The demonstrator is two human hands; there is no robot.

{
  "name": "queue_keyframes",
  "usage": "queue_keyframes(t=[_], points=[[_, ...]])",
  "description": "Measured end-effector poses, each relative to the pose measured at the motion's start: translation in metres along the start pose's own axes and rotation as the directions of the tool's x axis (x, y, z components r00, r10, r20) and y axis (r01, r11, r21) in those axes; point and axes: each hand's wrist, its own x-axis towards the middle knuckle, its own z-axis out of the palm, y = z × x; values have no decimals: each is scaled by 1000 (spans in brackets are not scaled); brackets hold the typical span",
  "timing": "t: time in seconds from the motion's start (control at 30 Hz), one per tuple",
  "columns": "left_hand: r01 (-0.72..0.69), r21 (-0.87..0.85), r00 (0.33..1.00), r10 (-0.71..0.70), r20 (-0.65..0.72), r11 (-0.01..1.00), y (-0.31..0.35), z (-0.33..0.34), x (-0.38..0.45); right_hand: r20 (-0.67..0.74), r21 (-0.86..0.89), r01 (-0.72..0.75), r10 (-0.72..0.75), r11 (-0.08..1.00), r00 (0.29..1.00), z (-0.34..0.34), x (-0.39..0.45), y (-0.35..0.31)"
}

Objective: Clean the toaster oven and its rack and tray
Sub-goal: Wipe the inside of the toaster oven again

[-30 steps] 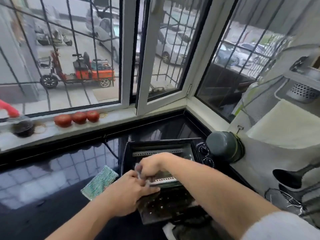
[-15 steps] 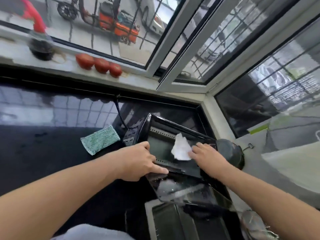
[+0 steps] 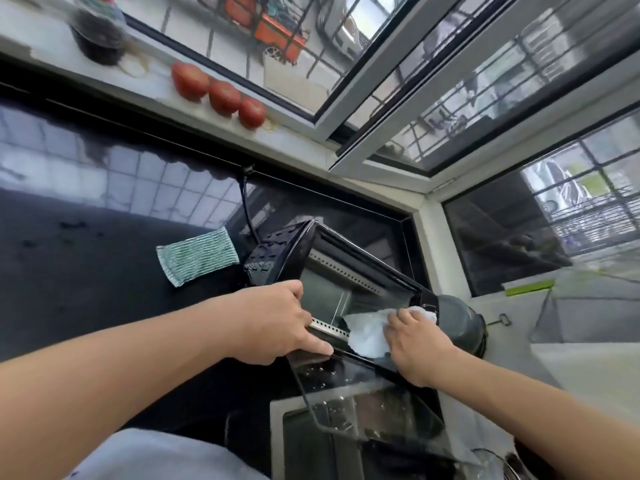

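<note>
Wiping toaster oven (image 3: pixel 346 271) | right hand (image 3: pixel 415 344) presses white cloth (image 3: pixel 367 332) inside

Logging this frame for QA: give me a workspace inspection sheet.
Surface: black countertop, glossy.
Job's things: toaster oven, door open; white cloth at its front edge.
Clutter: green sponge; three tomatoes on the sill; dark pot.
Grippers: left hand steadies the oven; right hand presses the cloth.
Cables: black cord behind the oven.
Surroundings: barred windows, street outside.
</note>
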Motion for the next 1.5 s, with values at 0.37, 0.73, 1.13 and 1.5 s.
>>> queue_keyframes(t=[0.37, 0.73, 1.13, 1.5], points=[[-21, -14, 999, 20, -43, 1000, 5, 11, -4, 184, 241, 211, -258, 947, 949, 0, 128, -10], [56, -71, 998, -55, 19, 996, -1, -3, 4, 80, 64, 80, -85, 995, 993, 19, 136, -22], [76, -51, 996, -74, 42, 996, 5, -5, 3, -123, -193, -12, -12, 981, 992, -5, -10, 12], [42, -56, 999, -41, 9, 998, 2, 2, 2, -156, 20, 84, -80, 996, 984, 5, 23, 6]])
